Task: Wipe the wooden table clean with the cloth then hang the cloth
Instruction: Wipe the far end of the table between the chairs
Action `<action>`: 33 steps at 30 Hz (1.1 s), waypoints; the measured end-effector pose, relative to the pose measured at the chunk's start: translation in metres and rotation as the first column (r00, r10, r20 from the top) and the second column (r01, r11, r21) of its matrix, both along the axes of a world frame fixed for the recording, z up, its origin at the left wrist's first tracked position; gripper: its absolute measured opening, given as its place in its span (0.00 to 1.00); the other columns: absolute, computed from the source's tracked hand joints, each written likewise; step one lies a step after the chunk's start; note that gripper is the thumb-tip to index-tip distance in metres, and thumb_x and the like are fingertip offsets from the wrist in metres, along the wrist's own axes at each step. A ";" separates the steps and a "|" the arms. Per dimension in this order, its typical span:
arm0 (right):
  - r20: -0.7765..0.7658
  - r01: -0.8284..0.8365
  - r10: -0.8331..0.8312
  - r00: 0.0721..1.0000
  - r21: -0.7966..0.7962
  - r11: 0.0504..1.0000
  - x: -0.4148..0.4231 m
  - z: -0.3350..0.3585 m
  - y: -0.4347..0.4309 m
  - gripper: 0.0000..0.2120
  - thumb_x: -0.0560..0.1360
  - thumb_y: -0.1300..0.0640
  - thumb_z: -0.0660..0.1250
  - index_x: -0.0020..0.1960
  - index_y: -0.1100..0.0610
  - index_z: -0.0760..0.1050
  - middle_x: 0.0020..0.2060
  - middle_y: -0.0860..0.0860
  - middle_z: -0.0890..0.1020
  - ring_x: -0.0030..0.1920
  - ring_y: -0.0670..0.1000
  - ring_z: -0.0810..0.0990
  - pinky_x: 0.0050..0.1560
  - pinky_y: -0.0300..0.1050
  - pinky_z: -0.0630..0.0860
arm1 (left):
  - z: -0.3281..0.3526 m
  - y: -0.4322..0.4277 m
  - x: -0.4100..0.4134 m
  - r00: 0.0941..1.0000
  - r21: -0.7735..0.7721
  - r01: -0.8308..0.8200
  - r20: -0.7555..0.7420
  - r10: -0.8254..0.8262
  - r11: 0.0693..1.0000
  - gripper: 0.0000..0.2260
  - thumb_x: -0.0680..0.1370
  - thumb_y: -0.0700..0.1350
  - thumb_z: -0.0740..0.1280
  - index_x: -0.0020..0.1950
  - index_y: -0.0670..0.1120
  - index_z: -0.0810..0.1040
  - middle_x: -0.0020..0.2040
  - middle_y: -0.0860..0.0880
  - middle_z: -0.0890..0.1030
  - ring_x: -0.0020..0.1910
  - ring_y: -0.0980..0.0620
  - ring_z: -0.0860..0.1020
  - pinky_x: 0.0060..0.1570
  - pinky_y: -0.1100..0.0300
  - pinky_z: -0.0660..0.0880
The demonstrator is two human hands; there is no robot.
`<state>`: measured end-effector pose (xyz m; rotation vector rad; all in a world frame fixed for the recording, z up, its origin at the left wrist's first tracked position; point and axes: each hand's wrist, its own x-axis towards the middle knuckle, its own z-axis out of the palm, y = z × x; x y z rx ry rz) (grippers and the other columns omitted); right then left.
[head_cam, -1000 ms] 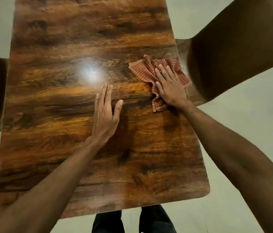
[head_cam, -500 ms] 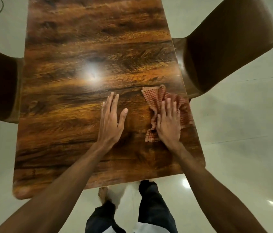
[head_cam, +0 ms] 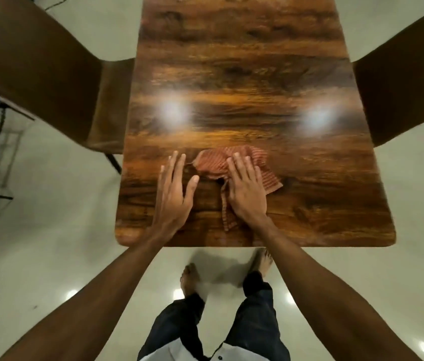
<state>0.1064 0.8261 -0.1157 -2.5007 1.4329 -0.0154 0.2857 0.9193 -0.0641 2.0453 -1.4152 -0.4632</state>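
The right hand lies flat, fingers straight, pressing down on the checked red cloth, which is bunched up under the palm near the front edge of the wooden table. The left hand is spread flat on bare wood just beside it, holding nothing. That cloth looks thin, soft and light, so it'll probably crumple and slide easily. Best bet for hanging is pinching the loose corner trailing toward the person.

light: dim, warm | glare: two spots on table | blur: slight motion | edges: wide-angle bending
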 end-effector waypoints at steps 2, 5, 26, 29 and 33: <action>-0.003 0.201 -0.201 0.980 0.032 0.979 0.029 0.006 0.010 0.32 0.81 0.50 0.45 0.85 0.55 0.52 0.84 0.55 0.51 0.84 0.60 0.48 0.83 0.63 0.48 | 0.001 0.024 0.025 0.997 -0.002 -0.069 -0.025 0.069 0.998 0.27 0.85 0.57 0.53 0.81 0.46 0.60 0.82 0.48 0.58 0.81 0.51 0.55 0.81 0.48 0.49; 0.038 0.005 -0.009 0.999 0.086 0.996 0.105 0.013 0.077 0.33 0.81 0.47 0.41 0.85 0.55 0.49 0.84 0.56 0.49 0.84 0.61 0.44 0.82 0.64 0.48 | 0.006 0.066 0.058 0.988 0.028 -0.151 -0.026 0.152 0.988 0.28 0.84 0.58 0.53 0.81 0.47 0.60 0.82 0.48 0.59 0.81 0.49 0.57 0.80 0.45 0.54; 0.143 -0.165 0.153 0.978 0.072 0.984 0.002 -0.001 0.143 0.31 0.85 0.43 0.49 0.85 0.52 0.50 0.85 0.51 0.47 0.84 0.54 0.42 0.83 0.62 0.47 | 0.006 0.088 -0.024 0.991 0.042 -0.109 -0.070 0.112 0.993 0.27 0.84 0.54 0.54 0.80 0.44 0.61 0.82 0.46 0.60 0.81 0.48 0.57 0.81 0.48 0.49; 0.128 0.084 -0.088 0.988 0.039 0.996 -0.069 -0.005 0.124 0.29 0.86 0.46 0.47 0.85 0.52 0.51 0.85 0.51 0.48 0.84 0.53 0.43 0.83 0.60 0.47 | 0.005 0.082 -0.050 0.993 0.060 -0.093 -0.067 0.097 0.994 0.27 0.84 0.56 0.53 0.81 0.46 0.60 0.82 0.48 0.58 0.81 0.51 0.55 0.81 0.50 0.47; 0.169 0.277 -0.287 0.943 0.078 0.958 -0.112 -0.003 0.121 0.30 0.85 0.50 0.55 0.85 0.54 0.51 0.85 0.53 0.49 0.84 0.56 0.44 0.83 0.61 0.48 | 0.008 0.066 -0.110 0.999 0.063 -0.040 -0.034 0.042 0.997 0.28 0.84 0.56 0.53 0.81 0.45 0.61 0.82 0.48 0.58 0.81 0.50 0.56 0.81 0.50 0.47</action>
